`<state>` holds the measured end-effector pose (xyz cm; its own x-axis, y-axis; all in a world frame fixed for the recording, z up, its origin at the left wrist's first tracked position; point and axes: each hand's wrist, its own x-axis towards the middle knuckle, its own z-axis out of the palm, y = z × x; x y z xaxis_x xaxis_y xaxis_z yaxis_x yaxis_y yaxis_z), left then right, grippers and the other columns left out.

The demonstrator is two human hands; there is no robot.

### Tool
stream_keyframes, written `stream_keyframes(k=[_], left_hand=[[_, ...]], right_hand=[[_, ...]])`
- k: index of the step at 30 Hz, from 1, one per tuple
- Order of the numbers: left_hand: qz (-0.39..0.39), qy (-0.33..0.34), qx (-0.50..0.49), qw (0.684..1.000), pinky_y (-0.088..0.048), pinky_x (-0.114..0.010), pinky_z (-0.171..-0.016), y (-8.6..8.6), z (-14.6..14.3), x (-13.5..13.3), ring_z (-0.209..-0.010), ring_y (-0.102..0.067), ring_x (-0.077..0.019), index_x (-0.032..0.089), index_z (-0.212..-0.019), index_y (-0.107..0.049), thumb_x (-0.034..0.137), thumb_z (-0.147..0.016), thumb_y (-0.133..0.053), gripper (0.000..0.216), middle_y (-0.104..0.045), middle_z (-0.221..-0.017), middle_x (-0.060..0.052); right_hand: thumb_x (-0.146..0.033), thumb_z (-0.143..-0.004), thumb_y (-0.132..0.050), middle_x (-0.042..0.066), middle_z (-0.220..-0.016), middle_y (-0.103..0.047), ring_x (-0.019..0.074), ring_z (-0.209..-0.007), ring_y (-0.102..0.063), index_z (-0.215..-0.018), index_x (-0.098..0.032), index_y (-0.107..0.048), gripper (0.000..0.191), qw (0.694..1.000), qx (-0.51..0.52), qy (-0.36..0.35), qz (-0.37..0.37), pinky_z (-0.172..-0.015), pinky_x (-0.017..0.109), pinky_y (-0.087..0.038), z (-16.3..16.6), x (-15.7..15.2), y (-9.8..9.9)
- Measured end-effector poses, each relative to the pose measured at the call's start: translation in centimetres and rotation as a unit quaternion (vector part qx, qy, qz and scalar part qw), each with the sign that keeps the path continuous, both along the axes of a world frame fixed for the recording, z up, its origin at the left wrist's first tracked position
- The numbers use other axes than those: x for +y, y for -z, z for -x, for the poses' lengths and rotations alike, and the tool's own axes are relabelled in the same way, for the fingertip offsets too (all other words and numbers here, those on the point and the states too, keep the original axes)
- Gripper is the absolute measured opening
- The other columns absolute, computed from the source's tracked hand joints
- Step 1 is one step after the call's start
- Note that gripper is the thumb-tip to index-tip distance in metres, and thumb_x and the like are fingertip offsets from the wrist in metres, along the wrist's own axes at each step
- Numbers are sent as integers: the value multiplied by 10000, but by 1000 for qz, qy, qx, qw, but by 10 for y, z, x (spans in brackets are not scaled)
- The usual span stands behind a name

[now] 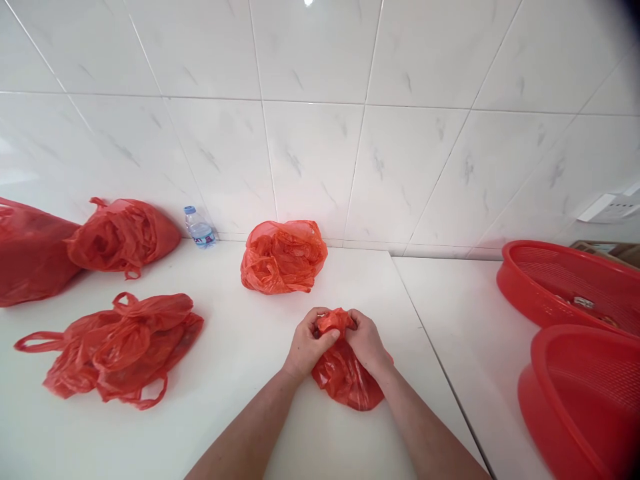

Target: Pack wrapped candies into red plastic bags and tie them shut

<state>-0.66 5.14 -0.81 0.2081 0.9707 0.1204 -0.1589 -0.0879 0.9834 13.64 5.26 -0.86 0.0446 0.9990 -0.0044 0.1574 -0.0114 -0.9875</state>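
Observation:
In the head view, a crumpled red plastic bag [349, 377] rests on the white table [240, 413] in front of me. My left hand [311, 343] pinches the gathered top of this bag from the left, thumb across it. On the other side, my right hand [367, 339] grips the same gathered part, its fingers partly hidden by the plastic. The lower part of the bag bulges between my wrists. What is inside the bag, if anything, does not show.
Behind my hands lies a bundle of orange-red bags [284, 259]. To the left are a heap of red bags [125, 347], a stuffed red bag [125, 237], a larger red bag [30, 257] and a water bottle [200, 229]. Red plastic baskets [560, 393] stand right, beyond a table seam.

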Motion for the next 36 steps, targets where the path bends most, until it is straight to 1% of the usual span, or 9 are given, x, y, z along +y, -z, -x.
stream_keyframes(k=[2, 8, 13, 16, 20, 24, 26, 32, 36], left_hand=[[-1, -3, 22, 1000, -448, -287, -760, -2, -2, -2, -831, -581, -195, 222, -1036, -592, 297, -697, -704, 365, -645, -930, -37], [5, -36, 76, 996, -453, -288, -755, -3, -5, -5, -838, -589, -193, 240, -973, -638, 255, -732, -639, 242, -665, -933, -34], [-34, -30, 109, 993, -452, -273, -733, 4, -4, -3, -805, -590, -176, 227, -923, -648, 97, -709, -530, 276, -665, -885, -19], [-39, -38, 111, 992, -461, -275, -742, 6, -3, -1, -816, -593, -171, 219, -916, -644, 87, -711, -493, 287, -664, -895, -13], [-28, -51, 95, 994, -478, -276, -743, 7, -3, 1, -836, -599, -171, 217, -960, -616, 129, -711, -549, 272, -655, -941, -15], [-48, -42, 98, 993, -482, -280, -749, 7, -4, 1, -835, -606, -171, 218, -980, -608, 159, -710, -584, 277, -661, -940, -17], [-57, -50, 109, 991, -482, -282, -755, 7, -3, 1, -840, -609, -172, 214, -964, -613, 166, -718, -581, 252, -667, -940, -20], [-58, -67, 114, 990, -476, -295, -803, 9, -2, 2, -878, -616, -175, 221, -1014, -578, 183, -734, -575, 283, -676, -983, -28], [-56, -63, 119, 989, -478, -291, -788, 10, -1, 3, -863, -611, -168, 225, -1044, -556, 196, -750, -565, 295, -666, -981, -28]], right_hand=[[-227, -695, -543, -46, -611, -488, 116, -568, -395, -655, -224, -471, 82, 1000, -3, 11, 3, -501, 234, -323, 1, -2, 0], [-224, -741, -474, -41, -613, -432, 120, -554, -338, -651, -237, -391, 122, 999, -26, 23, -2, -469, 233, -287, 6, -8, -2], [-262, -757, -497, -39, -648, -473, 122, -558, -369, -685, -242, -429, 101, 1000, -20, 0, 9, -485, 241, -304, 8, -9, -4], [-269, -757, -516, -39, -701, -518, 129, -608, -432, -736, -245, -475, 52, 1000, -5, -20, 5, -532, 247, -353, 5, -9, -5], [-228, -742, -546, -32, -794, -554, 141, -713, -507, -822, -245, -514, 88, 994, 93, -54, 1, -638, 265, -407, -1, -6, -7], [-230, -752, -569, -25, -791, -568, 141, -701, -529, -830, -236, -530, 87, 957, 263, -117, 38, -662, 278, -418, -9, -4, -8], [-255, -772, -572, -18, -767, -576, 138, -685, -527, -804, -223, -552, 50, 940, 311, -134, 49, -660, 280, -420, -12, -3, -8], [-314, -798, -606, 22, -890, -636, 163, -783, -568, -701, -195, -585, 155, 929, 337, -143, 46, -778, 328, -440, -12, 0, -5], [-254, -737, -675, 16, -1002, -636, 174, -868, -589, -813, -223, -600, 111, 932, 323, -154, 49, -850, 357, -435, -13, 0, -4]])
